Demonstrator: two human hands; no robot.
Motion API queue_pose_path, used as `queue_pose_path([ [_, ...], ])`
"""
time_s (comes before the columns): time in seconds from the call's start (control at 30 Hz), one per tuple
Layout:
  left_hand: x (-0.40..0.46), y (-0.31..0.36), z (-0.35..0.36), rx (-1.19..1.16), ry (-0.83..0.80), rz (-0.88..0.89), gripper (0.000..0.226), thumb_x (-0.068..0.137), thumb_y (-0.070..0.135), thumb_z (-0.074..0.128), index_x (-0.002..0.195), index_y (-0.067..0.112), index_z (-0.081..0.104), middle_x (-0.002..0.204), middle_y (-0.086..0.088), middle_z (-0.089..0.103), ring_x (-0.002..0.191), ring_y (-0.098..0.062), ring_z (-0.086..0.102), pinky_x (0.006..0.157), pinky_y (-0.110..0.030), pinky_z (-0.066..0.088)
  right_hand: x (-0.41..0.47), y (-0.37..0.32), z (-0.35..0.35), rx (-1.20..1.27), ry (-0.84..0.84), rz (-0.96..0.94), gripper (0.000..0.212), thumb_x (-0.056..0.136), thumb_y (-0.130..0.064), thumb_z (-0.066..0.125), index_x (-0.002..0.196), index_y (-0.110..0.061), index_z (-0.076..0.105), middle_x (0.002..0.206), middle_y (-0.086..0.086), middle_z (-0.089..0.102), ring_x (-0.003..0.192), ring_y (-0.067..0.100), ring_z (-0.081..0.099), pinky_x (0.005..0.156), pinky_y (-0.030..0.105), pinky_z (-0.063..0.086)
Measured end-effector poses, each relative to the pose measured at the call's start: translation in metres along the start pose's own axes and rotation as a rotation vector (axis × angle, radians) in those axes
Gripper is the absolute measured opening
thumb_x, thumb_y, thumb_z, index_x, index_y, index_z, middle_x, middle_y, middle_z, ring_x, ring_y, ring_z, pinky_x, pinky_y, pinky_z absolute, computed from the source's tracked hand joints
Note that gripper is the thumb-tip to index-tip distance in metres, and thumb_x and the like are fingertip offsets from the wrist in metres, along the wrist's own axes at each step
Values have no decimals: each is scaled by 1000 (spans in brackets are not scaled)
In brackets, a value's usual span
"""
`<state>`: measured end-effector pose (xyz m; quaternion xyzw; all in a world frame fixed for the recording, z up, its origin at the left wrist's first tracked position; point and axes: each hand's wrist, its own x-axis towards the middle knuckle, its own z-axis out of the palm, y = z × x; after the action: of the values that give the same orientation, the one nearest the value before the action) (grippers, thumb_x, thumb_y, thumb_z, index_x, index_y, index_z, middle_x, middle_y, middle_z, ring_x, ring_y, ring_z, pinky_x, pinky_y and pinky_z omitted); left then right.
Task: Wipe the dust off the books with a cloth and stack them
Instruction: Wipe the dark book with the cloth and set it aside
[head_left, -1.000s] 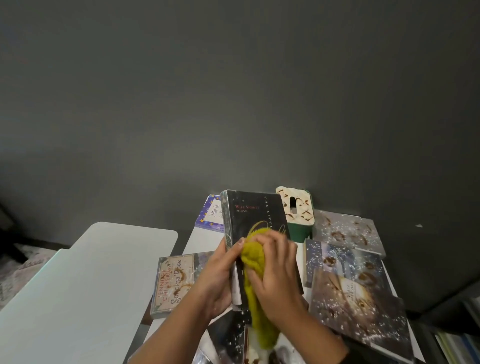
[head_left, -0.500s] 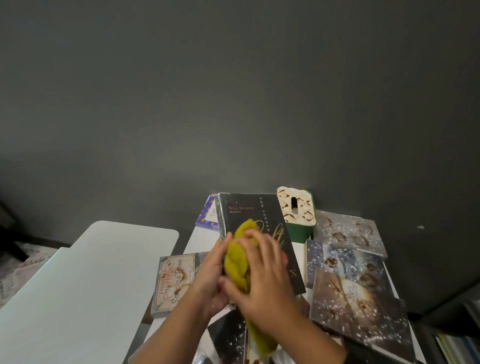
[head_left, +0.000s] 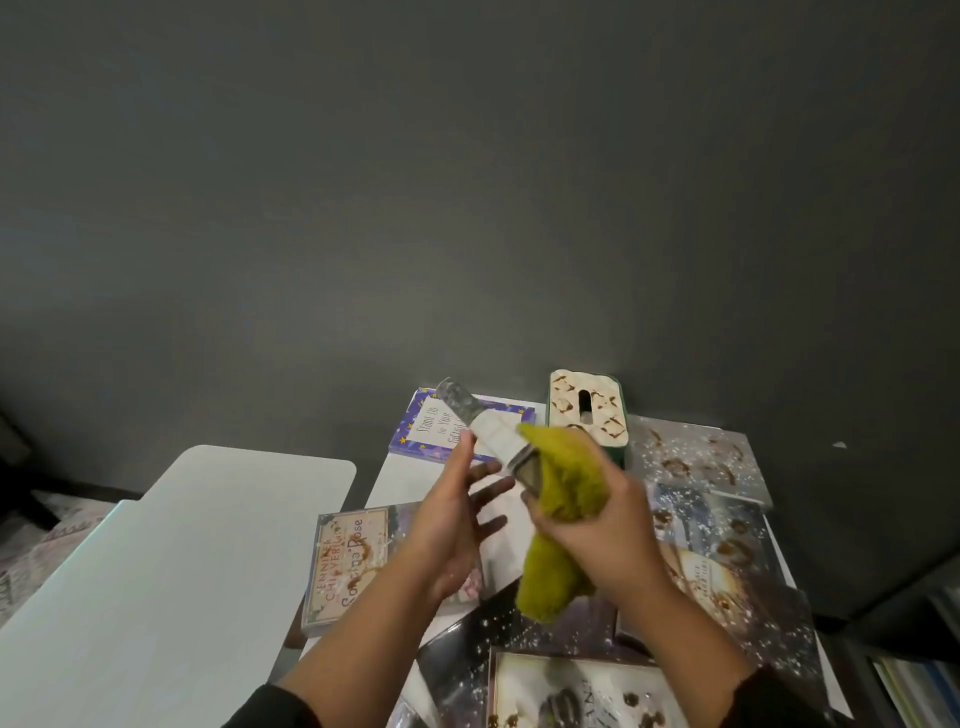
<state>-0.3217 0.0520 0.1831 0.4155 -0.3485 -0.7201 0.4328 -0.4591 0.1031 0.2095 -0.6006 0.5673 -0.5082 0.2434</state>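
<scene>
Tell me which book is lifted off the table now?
The book between the left hand and right hand, turned edge-up; the others lie flat.

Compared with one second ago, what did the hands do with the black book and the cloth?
The black book was turned: its cover faced the camera, now its page edge shows. The right hand with the yellow cloth moved from the cover to the book's near end. The left hand opened, fingers spread, steadying it. The books on the table stayed.

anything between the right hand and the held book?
Yes: the yellow cloth. The right hand grips it bunched against the near end of the book, which the left hand steadies edge-on. That is the wiping contact, not an obstruction.
</scene>
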Motion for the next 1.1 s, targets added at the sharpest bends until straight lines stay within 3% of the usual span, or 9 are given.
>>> queue_pose_path([
  [0.2, 8, 4, -21, 504, 38, 281, 62, 83, 59, 57, 139, 52, 31, 141, 6, 32, 130, -10, 36, 108, -40, 34, 27, 19, -41, 514, 242, 347, 34, 48, -18, 85, 79, -19, 71, 82, 3, 74, 77, 21, 70, 79, 44, 55],
  [0.33, 13, 15, -32, 242, -31, 215, 63, 81, 38, 68, 137, 28, 39, 124, 0, 60, 108, -15, 61, 88, -31, 49, 27, 30, -60, 700, 100, 484, 82, 16, -40, 94, 91, -16, 71, 90, 13, 73, 79, 27, 71, 64, 41, 58],
  [0.4, 13, 18, -32, 93, -113, 103, 49, 78, 26, 75, 121, 16, 52, 101, -5, 71, 89, -18, 70, 75, -31, 57, 26, 30, -62, 689, 65, 536, 73, 31, -34, 93, 97, -14, 69, 89, 14, 73, 78, 28, 71, 62, 40, 58],
  [0.5, 10, 12, -33, -120, -178, -49, 82, 50, 28, 92, 120, 7, 55, 99, -15, 71, 85, -27, 70, 75, -40, 59, 30, 30, -62, 619, 110, 545, 42, 57, -21, 77, 97, -13, 68, 88, 13, 73, 77, 25, 71, 69, 40, 57],
  [0.63, 1, 1, -26, -260, -234, -78, 80, 42, 14, 92, 115, 5, 60, 100, -21, 70, 83, -31, 71, 78, -47, 58, 38, 32, -60, 282, 259, 450, 27, 65, -26, 78, 89, -22, 65, 84, 2, 71, 86, 24, 68, 80, 39, 52],
  [0.77, -13, -1, -6, -223, -256, -34, 55, 59, -6, 67, 112, 0, 54, 90, -19, 70, 75, -28, 70, 66, -41, 60, 38, 19, -35, -240, 346, 233, 59, 71, -45, 73, 122, -23, 51, 120, 0, 53, 111, 20, 52, 82, 27, 41],
  [0.9, -19, -2, 6, -254, -282, 30, 50, 62, -10, 68, 110, 0, 57, 90, -17, 70, 77, -25, 70, 67, -36, 59, 18, -3, 11, -392, -14, -236, 60, 87, -63, 36, 132, -25, 43, 143, -1, 32, 135, 11, 24, 110, 30, 21],
  [1.0, -22, -7, 3, -256, -286, 41, 46, 68, -7, 64, 113, -1, 55, 92, -16, 70, 83, -23, 70, 67, -32, 58, 10, -7, 29, -433, -160, -430, 41, 91, -45, 39, 124, -25, 51, 133, -4, 43, 126, 10, 35, 105, 17, 19],
  [1.1, -25, -6, 0, -194, -290, 33, 46, 66, -12, 56, 111, 0, 55, 89, -18, 68, 78, -25, 69, 66, -35, 58, 26, 1, 21, -462, -61, -337, 40, 89, -44, 41, 121, -23, 52, 122, -1, 44, 115, 14, 36, 92, 19, 25],
])
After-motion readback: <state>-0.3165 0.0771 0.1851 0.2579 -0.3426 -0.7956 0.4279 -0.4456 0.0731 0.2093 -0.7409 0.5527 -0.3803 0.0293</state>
